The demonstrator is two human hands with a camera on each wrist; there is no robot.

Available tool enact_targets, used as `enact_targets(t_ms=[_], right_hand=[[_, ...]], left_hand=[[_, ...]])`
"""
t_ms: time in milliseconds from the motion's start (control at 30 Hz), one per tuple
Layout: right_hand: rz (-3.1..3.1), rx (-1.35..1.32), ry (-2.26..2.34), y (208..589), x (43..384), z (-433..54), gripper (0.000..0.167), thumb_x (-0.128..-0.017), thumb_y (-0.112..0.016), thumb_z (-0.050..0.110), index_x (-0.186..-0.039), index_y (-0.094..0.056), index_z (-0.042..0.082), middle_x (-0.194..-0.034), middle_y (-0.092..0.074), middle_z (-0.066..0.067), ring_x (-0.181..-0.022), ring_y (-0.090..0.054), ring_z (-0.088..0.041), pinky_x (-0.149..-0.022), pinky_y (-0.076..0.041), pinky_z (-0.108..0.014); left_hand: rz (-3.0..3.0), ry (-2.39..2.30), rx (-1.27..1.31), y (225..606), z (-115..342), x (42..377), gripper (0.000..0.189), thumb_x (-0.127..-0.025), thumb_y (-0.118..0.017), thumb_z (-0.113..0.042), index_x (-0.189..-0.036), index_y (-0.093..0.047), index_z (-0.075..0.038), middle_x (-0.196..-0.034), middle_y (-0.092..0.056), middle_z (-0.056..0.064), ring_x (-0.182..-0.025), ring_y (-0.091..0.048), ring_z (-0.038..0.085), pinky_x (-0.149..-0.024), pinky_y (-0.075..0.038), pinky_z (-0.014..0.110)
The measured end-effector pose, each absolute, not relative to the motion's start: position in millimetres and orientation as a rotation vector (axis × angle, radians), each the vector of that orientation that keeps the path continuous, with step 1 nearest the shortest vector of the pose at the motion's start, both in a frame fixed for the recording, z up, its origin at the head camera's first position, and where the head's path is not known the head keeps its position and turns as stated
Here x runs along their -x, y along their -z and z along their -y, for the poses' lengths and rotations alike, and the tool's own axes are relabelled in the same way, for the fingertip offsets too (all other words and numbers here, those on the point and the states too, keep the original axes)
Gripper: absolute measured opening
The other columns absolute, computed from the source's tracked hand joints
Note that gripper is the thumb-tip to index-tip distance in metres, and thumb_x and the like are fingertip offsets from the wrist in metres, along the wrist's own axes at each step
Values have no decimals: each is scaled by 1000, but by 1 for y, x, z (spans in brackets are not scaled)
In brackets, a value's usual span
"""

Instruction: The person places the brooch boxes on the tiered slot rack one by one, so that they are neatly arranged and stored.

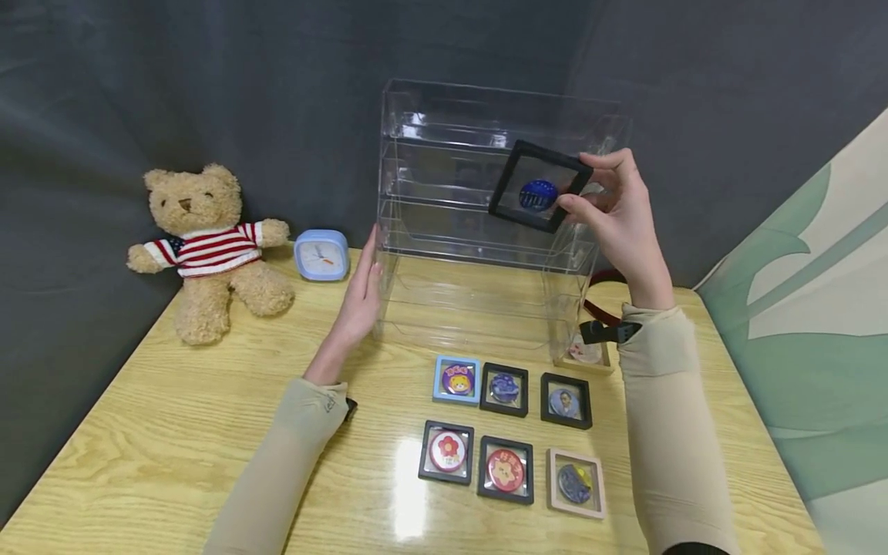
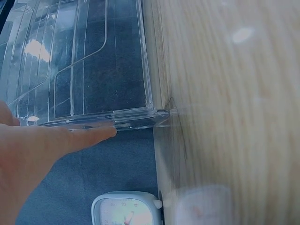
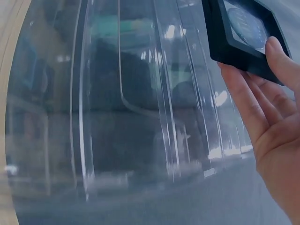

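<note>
My right hand (image 1: 620, 220) pinches the lower right side of a black display frame (image 1: 503, 185), with the thumb in front and fingers behind. A round blue badge (image 1: 538, 195) sits behind its clear film. The frame is tilted and overlaps the upper tiers of a clear acrylic display stand (image 1: 479, 250) in the head view. My left hand (image 1: 362, 293) lies with straight fingers along the stand's left side. In the left wrist view, the fingers (image 2: 93, 137) press along the clear side panel. From the right wrist view, the black frame (image 3: 222, 35) hangs before the stepped shelves.
Several small framed badges, including a blue one (image 1: 456, 380) and a pink one (image 1: 576, 484), lie on the wooden table (image 1: 173, 432) before the stand. A teddy bear (image 1: 208, 231) and a blue clock (image 1: 321, 255) are on the left. A wooden frame (image 1: 603, 362) lies near the right forearm.
</note>
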State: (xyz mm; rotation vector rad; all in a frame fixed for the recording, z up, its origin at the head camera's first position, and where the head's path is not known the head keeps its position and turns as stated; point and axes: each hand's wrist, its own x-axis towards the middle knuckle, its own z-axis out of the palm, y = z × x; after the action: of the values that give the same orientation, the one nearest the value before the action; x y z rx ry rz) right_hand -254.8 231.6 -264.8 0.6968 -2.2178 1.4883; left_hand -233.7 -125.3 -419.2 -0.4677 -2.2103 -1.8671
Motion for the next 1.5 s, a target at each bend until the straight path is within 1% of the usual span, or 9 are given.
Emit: enact_targets(t_ms=[100, 167, 233, 367, 500, 733, 967, 1300, 1500], right_hand=[[2207, -705, -1500, 261, 263, -221, 41, -103, -69, 0, -140, -54, 8, -136, -60, -10, -79, -73, -14, -77, -62, -22], [2208, -703, -1488, 259, 267, -214, 42, -103, -70, 2, -141, -54, 8, -127, -66, -7, -80, -73, -14, -76, -62, -22], [2211, -700, -1476, 257, 272, -208, 43, -103, -70, 4, -142, -54, 9, -118, -70, -10, -81, -74, -14, -77, -62, -22], [2232, -692, -1447, 253, 279, -196, 42, -103, -70, 7, -142, -54, 9, -120, -70, -15, -84, -74, -13, -77, -62, -21], [2268, -672, -1412, 250, 284, -184, 44, -104, -70, 12, -145, -54, 12, -123, -69, -13, -89, -75, -14, -81, -62, -23], [2298, -683, -1369, 245, 294, -161, 44, -103, -69, 14, -145, -53, 11, -123, -66, -9, -98, -76, -23, -86, -63, -30], [2314, -689, -1307, 244, 305, -142, 44, -104, -68, 11, -144, -52, 9, -120, -66, -11, -101, -76, -32, -88, -63, -31], [2304, -679, -1235, 254, 315, -129, 41, -105, -67, 10, -143, -53, 6, -118, -67, -14, -101, -76, -30, -84, -61, -29], [2352, -721, -1150, 264, 320, -125, 42, -104, -69, 10, -142, -54, 4, -118, -70, -13, -97, -76, -28, -85, -62, -32]], left_hand=[[2206, 1848, 479, 421, 126, 234, 59, -118, -25, -11, -174, -7, -17, -179, -6, 4, -163, -8, 22, -132, -10, 38], [2206, 1839, 480, 421, 127, 234, 59, -118, -26, -12, -174, -9, -16, -179, -8, 4, -163, -9, 22, -132, -11, 37], [2208, 1829, 478, 422, 127, 234, 59, -118, -26, -12, -174, -10, -16, -179, -9, 4, -163, -10, 22, -131, -11, 37], [2206, 1828, 481, 422, 126, 234, 59, -118, -27, -12, -174, -10, -15, -179, -9, 4, -163, -10, 21, -131, -10, 36], [2200, 1827, 483, 422, 126, 235, 59, -118, -27, -11, -174, -10, -13, -179, -8, 5, -163, -9, 21, -131, -11, 36], [2159, 1862, 506, 421, 125, 235, 59, -117, -28, -7, -174, -11, -11, -179, -9, 7, -163, -10, 22, -131, -11, 36], [2166, 1852, 503, 422, 126, 235, 59, -117, -27, -6, -174, -11, -10, -179, -11, 9, -163, -11, 22, -131, -12, 36], [2184, 1833, 494, 422, 125, 234, 58, -118, -28, -9, -173, -12, -9, -179, -12, 8, -163, -12, 23, -131, -13, 35], [2179, 1852, 484, 422, 126, 234, 58, -118, -28, -9, -174, -12, -11, -179, -13, 7, -163, -12, 21, -131, -13, 35]])
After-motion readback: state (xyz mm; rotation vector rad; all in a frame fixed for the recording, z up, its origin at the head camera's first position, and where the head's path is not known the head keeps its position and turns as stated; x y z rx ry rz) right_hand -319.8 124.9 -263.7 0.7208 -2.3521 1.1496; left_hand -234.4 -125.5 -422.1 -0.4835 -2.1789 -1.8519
